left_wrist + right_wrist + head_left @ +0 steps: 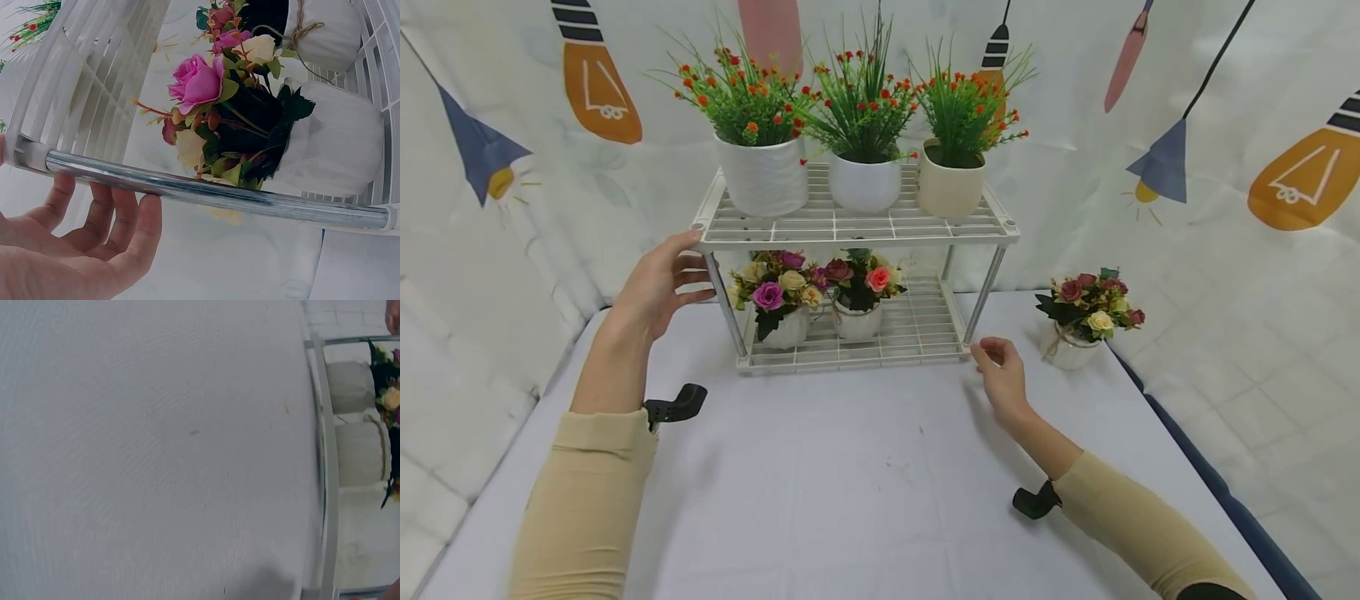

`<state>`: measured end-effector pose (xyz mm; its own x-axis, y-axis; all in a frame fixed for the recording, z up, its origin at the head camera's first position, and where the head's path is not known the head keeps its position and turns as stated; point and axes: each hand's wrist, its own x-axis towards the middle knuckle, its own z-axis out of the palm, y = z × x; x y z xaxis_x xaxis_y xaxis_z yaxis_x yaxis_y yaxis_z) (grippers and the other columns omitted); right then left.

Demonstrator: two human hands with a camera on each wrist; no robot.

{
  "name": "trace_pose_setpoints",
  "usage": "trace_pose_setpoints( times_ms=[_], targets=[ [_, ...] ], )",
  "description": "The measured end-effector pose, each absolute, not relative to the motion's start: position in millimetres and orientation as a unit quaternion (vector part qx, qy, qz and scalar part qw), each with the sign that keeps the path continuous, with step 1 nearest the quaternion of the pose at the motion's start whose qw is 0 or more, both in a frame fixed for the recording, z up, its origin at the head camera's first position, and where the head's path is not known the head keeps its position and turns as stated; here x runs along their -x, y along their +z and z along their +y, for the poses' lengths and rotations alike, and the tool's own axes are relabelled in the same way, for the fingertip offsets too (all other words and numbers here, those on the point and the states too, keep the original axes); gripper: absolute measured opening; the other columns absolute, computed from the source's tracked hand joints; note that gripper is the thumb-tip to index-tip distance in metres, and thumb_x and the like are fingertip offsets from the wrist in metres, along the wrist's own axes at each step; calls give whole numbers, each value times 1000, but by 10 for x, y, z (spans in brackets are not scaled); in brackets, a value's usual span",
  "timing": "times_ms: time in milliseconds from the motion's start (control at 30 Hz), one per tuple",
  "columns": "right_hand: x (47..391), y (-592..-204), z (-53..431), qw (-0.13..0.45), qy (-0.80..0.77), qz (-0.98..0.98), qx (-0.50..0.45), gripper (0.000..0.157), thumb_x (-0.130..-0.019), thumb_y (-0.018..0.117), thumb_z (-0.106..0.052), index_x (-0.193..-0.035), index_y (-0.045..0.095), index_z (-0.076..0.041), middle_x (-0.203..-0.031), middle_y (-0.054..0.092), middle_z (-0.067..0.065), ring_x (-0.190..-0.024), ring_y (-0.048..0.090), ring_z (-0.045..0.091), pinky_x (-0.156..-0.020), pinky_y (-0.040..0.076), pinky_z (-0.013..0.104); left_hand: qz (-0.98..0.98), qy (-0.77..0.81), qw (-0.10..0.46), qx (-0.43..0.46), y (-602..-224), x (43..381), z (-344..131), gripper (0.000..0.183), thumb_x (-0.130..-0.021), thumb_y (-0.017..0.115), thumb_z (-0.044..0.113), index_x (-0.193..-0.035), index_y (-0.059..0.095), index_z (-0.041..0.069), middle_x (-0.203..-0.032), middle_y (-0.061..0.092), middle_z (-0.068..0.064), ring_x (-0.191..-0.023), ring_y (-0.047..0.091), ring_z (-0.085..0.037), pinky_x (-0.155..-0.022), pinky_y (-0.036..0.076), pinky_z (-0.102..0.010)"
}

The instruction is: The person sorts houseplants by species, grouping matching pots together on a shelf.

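Observation:
A white two-tier wire rack (pixel 857 245) with silver posts stands on the table. My left hand (pixel 651 287) grips its upper left corner; in the left wrist view its fingertips (pixel 149 209) lie against the silver post (pixel 206 195). At the rack's lower right front corner, my right hand (pixel 1003 379) pinches the frame between thumb and fingers. Three pots with red-flowered greenery, a ribbed white pot (pixel 763 179), a smooth white pot (pixel 865 185) and a cream pot (pixel 951 187), line the top tier. Below sit two rose pots, one left (pixel 786 329) and one centre (pixel 857 322).
Right of the rack, another rose pot (pixel 1067 350) with twine round it stands near the table's right edge. White cloth (pixel 850 492) covers the table. Behind hangs a printed white curtain (pixel 1187 250) with lamp and bulb pictures.

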<state>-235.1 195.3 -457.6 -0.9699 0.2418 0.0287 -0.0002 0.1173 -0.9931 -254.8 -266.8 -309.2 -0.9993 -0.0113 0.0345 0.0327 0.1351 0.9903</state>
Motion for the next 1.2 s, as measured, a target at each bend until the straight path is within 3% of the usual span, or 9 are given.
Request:
trace_pose_setpoints(
  times_ms=[167, 300, 467, 700, 933, 1200],
  targets=[
    [2336, -4585, 2195, 115, 667, -724, 134, 37, -106, 61, -21, -130, 49, 4, -121, 52, 10, -103, 52, 12, -91, 47, 29, -756, -654, 15, 4, -3084, 2552, -2657, 64, -103, 45, 64, -148, 44, 19, -124, 45, -6, -112, 50, -21, -100, 44, -47],
    [2318, -4608, 2375, 134, 661, -716, 179, 38, -105, 61, -23, -131, 48, 1, -120, 50, 5, -103, 50, 12, -88, 46, 26, -757, -654, 15, 4, -3101, 2552, -2653, 57, -103, 44, 63, -143, 47, 23, -124, 45, -7, -112, 50, -21, -102, 43, -50],
    [2328, -4611, 2645, 197, 672, -666, 259, 46, -99, 69, -21, -132, 39, -7, -122, 40, -1, -104, 45, 7, -88, 42, 23, -756, -655, 15, 6, -3111, 2548, -2643, 55, -103, 44, 62, -142, 47, 24, -124, 45, -7, -111, 50, -22, -97, 47, -44],
    [2430, -4654, 2982, 240, 666, -630, 320, 70, -93, 78, -25, -142, 30, -12, -137, 30, 0, -117, 34, 10, -89, 35, 19, -748, -663, 17, 4, -3087, 2546, -2646, 58, -103, 46, 61, -144, 47, 20, -122, 47, -7, -109, 51, -21, -92, 49, -37],
    [2592, -4639, 3159, 234, 662, -633, 328, 95, -84, 87, -26, -154, 22, -18, -154, 22, 1, -136, 25, 14, -105, 33, 23, -755, -655, 22, 4, -3080, 2541, -2635, 66, -103, 45, 63, -149, 43, 15, -123, 46, -7, -110, 50, -22, -92, 49, -39],
    [2757, -4659, 3208, 231, 687, -618, 305, 100, -83, 88, -12, -156, 21, -18, -159, 24, 1, -145, 21, 7, -114, 24, 16, -757, -653, 26, 4, -3089, 2539, -2642, 60, -103, 45, 62, -145, 46, 20, -122, 47, -7, -109, 51, -21, -93, 48, -41]
  ],
)
